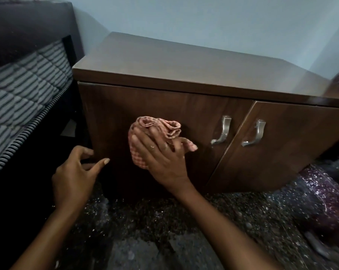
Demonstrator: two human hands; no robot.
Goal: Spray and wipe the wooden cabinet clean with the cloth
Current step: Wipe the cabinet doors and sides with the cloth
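Looking down at a low, dark brown wooden cabinet [184, 61] with a flat glossy top, standing on the floor against the wall. Pressing a bunched pink-and-white checked cloth [159, 126] against the front of the cabinet's left door [110, 114], roughly at mid-height, left of that door's handle and not touching it. Doing so with the right hand [161, 154], laying the palm and the spread, fairly straight fingers flat over the cloth, with the thumb sticking out to the right along a trailing corner of the fabric. Pushing the cloth onto the wood rather than clenching it, with folds bulging up past the fingertips. Holding the left hand [75, 172] low by the door's left edge, gripping nothing, with fingers loosely curled and the thumb pointing toward the panel. Not being able to tell whether any fingertip is touching the wood.

Further right, seeing two curved brushed-metal handles [222, 131] sitting close together, one on each door, either side of the gap between the doors. Beyond the cabinet's left side, finding a grey-and-white striped quilted mattress [18, 90] lying on a dark bed frame, just beside it. Kneeling or crouching over a dark speckled stone floor [164, 230], with purple glittery fabric [316, 191] lying at the right edge. Facing a pale blue wall [184, 20] behind it all.
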